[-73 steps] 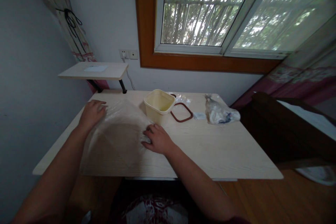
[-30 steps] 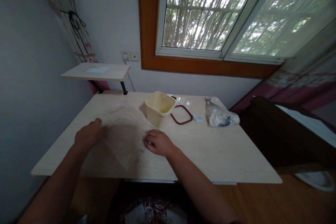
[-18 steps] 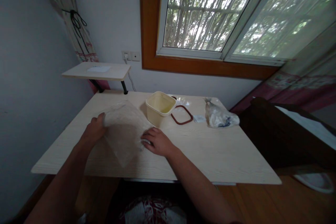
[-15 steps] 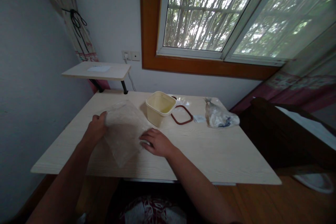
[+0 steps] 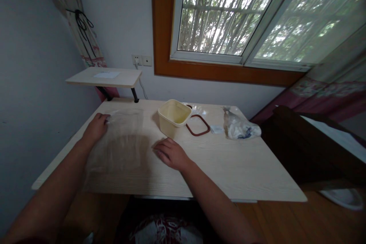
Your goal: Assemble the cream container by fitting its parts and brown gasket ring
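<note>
A clear plastic bag (image 5: 122, 141) lies spread on the left part of the table, its thin edges hard to make out. At its upper left corner, my left hand (image 5: 96, 129) is closed, gripping the plastic. My right hand (image 5: 172, 155) is beside the bag's right side, just over the tabletop, with loosely bent fingers pointing left and no plastic visible in them. Behind my right hand stands a cream plastic container (image 5: 168, 122), open at the top. A reddish-brown ring-like frame (image 5: 198, 134) with rounded corners lies to the container's right.
A small white packet (image 5: 217, 129) and a crumpled plastic bag (image 5: 241, 126) with whitish contents lie farther right on the table (image 5: 228, 171). A raised shelf (image 5: 85, 77) on black legs stands at the back left, bearing a paper sheet (image 5: 107, 74). A window is behind.
My left hand has moved left and toward me, drawing the clear bag with it. The bag now lies flatter and straighter, away from my right hand, which has barely moved.
</note>
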`<state>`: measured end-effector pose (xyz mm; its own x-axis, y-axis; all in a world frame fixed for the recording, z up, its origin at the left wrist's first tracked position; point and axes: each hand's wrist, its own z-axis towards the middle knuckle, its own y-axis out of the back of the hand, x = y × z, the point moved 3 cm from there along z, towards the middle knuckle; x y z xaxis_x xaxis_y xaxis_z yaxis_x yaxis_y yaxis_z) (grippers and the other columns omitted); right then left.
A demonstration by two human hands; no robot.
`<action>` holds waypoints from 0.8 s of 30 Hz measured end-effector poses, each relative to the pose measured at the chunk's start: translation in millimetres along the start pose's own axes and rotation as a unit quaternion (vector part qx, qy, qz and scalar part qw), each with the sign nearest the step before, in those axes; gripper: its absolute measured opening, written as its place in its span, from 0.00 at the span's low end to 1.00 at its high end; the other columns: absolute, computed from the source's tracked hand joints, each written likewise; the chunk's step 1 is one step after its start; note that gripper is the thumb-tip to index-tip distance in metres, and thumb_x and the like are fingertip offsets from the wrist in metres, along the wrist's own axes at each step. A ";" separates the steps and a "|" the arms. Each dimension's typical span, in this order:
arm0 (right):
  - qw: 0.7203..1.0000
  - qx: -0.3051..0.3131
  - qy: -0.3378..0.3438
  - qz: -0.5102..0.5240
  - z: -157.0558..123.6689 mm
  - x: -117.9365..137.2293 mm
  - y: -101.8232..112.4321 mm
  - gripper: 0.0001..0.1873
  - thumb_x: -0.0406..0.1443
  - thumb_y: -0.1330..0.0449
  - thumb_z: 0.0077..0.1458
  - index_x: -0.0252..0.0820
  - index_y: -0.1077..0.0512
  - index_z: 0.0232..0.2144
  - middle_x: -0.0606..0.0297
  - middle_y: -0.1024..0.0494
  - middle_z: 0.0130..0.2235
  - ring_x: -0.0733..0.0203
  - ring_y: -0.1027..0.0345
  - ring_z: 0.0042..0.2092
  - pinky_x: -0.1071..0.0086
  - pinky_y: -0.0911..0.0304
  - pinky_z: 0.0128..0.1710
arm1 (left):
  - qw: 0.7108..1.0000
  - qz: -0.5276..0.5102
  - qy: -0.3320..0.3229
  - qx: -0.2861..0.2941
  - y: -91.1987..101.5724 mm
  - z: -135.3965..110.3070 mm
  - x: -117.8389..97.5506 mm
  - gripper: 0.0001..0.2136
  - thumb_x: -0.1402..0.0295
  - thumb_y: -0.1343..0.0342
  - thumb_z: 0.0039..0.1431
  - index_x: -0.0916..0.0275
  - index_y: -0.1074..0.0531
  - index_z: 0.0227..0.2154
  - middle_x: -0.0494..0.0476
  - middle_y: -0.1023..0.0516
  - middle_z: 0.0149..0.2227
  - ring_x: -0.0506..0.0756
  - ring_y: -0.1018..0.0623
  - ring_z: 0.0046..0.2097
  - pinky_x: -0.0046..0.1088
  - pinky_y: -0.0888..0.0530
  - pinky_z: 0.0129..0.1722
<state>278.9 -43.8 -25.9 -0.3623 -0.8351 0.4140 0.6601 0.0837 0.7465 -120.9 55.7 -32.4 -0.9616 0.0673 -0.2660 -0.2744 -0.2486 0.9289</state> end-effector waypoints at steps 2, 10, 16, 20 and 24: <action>1.000 0.003 0.004 -0.002 0.9 0.9 -0.3 0.13 0.37 0.47 0.70 0.43 0.26 0.51 0.57 0.20 0.48 0.55 0.29 0.50 0.58 0.34 0.53 | 0.999 0.020 -0.033 -0.002 2.3 10.2 9.9 0.21 0.76 0.54 0.58 0.69 0.30 0.54 0.64 0.30 0.53 0.59 0.27 0.52 0.38 0.32 0.59; 1.000 -0.022 0.009 -0.017 0.6 1.3 1.3 0.12 0.36 0.47 0.69 0.43 0.26 0.49 0.58 0.19 0.45 0.55 0.27 0.47 0.60 0.31 0.51 | 0.992 0.082 -0.091 -0.022 -13.4 15.0 -51.3 0.19 0.64 0.53 0.66 0.69 0.25 0.50 0.68 0.28 0.58 0.63 0.29 0.60 0.43 0.37 0.65; 0.996 -0.089 0.009 -0.011 -8.4 -3.6 11.9 0.10 0.34 0.45 0.66 0.43 0.25 0.45 0.60 0.18 0.36 0.60 0.26 0.35 0.67 0.31 0.37 | 0.995 0.047 -0.089 0.024 -57.9 -30.1 -140.1 0.26 0.55 0.58 0.69 0.67 0.32 0.60 0.69 0.32 0.65 0.64 0.35 0.67 0.47 0.37 0.65; 0.985 -0.168 0.006 -0.038 -21.1 -13.1 28.2 0.07 0.34 0.43 0.63 0.44 0.25 0.40 0.64 0.23 0.28 0.63 0.32 0.27 0.68 0.36 0.29 | 0.994 0.072 -0.071 0.046 -74.5 -50.7 -162.2 0.30 0.52 0.58 0.69 0.69 0.39 0.65 0.74 0.39 0.69 0.68 0.40 0.70 0.54 0.42 0.66; 0.965 -0.249 -0.034 -0.079 -39.0 -28.0 51.6 0.08 0.34 0.45 0.64 0.44 0.25 0.38 0.64 0.25 0.26 0.62 0.32 0.26 0.67 0.37 0.28 | 0.992 0.080 -0.088 0.047 -73.8 -56.3 -162.8 0.30 0.54 0.59 0.70 0.67 0.41 0.67 0.71 0.44 0.71 0.67 0.44 0.72 0.56 0.46 0.67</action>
<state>348.7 -37.3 -19.3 -0.5151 -0.7771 0.3616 0.8212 -0.3266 0.4679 56.1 8.7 -72.1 -0.9763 0.2037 -0.0727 -0.1103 -0.1798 0.9775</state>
